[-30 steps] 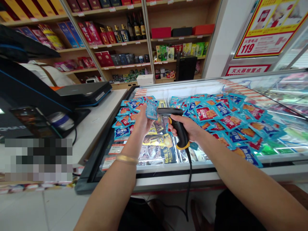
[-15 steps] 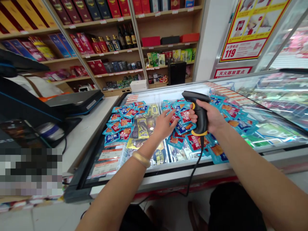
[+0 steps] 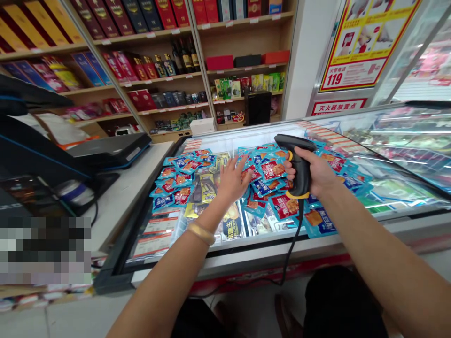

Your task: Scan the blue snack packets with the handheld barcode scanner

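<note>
Our left hand (image 3: pixel 232 182) is open, fingers spread, just over the blue snack packets (image 3: pixel 266 185) heaped in the chest freezer (image 3: pixel 243 257) at centre; we cannot tell whether it touches them. Our right hand (image 3: pixel 310 174) is closed around a black handheld barcode scanner (image 3: pixel 301 164), its cable (image 3: pixel 294 249) hanging past the freezer's front edge. The counter (image 3: pixel 125 202) runs along the left, below wooden shelves (image 3: pixel 169 75) of boxed liquor at upper left.

My feed showed one left hand (image 3: pixel 232 180), one right hand (image 3: pixel 315 173), one corded barcode scanner (image 3: pixel 299 166), one bangle (image 3: pixel 201 234), one display freezer (image 3: pixel 229 263).
</note>
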A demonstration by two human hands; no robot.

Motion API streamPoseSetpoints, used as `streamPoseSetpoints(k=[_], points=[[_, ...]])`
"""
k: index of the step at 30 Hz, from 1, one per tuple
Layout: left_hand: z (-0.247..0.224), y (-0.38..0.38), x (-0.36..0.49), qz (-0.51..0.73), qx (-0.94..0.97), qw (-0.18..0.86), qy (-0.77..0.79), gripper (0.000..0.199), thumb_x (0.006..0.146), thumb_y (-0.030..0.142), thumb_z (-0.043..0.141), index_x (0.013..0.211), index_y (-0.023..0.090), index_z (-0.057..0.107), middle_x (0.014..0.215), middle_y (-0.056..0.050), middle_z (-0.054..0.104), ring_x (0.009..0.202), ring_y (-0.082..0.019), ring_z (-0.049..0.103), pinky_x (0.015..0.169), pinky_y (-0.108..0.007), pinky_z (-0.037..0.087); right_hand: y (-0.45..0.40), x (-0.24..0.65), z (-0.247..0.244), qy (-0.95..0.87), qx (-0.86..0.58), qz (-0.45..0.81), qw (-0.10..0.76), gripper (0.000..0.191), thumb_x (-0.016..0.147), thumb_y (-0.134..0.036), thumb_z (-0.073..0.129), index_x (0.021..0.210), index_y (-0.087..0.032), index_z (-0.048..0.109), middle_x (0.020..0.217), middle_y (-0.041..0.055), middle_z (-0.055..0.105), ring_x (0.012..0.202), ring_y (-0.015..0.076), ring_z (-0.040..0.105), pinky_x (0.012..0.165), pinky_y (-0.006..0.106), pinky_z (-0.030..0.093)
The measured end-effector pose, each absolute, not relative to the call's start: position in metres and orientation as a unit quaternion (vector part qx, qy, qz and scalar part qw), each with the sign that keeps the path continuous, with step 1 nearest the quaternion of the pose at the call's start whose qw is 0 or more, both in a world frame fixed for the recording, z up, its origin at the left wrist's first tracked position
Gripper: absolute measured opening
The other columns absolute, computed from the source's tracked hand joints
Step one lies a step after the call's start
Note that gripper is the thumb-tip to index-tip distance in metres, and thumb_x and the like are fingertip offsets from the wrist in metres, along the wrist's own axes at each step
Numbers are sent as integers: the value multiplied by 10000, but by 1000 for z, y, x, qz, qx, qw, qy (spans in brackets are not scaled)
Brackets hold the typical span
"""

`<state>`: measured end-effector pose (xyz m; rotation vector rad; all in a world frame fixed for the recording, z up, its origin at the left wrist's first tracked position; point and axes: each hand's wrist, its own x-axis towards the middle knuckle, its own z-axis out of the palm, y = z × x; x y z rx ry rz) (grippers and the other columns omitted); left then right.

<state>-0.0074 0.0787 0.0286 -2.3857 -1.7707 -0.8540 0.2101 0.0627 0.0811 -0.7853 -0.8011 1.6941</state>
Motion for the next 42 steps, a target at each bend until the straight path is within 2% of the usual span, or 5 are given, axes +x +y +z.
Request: streamPoseSetpoints(k=[6,16,31,38,42], points=[[40,85,-79,-329,-660,90,-669,568,849,351,544,1381,173,458,1392,-181,476,1299,-310,436,1074,-470,340,59,149,81,-355,-302,754,463,199,816,-346,629,767,-162,573,584,-7,554,444,79,472,398,181,425],[28,73,-135,-179,-509,85,-838,712,777,497,580,1397,184,423,1377,-227,471,1245,-402,459,992,-534,367,68,49,54,-344,-276,834,333,221,874,-318,562,728,-153,558,541,-14,538,415,75,461,408,184,408],[59,58,-145,-174,-529,24,-831,450,790,402,510,1189,263,665,1159,-108,683,1057,-324,629,847,-398,500,63,56,47,-314,-282,843,333,240,891,-311,518,734,-139,574,557,-2,536,433,78,469,419,181,414],[73,53,-147,-216,-483,40,-848,473,854,484,408,1066,210,731,1024,-154,723,1006,-345,649,811,-404,501,64,56,46,-317,-289,839,335,244,886,-306,526,717,-138,579,554,-1,539,432,78,468,414,183,415],[66,56,-151,-207,-527,19,-824,414,813,446,486,1050,214,733,1030,-135,724,1000,-347,651,815,-403,504,63,56,46,-316,-297,835,338,236,883,-304,535,720,-140,582,562,4,545,438,81,472,415,186,418]])
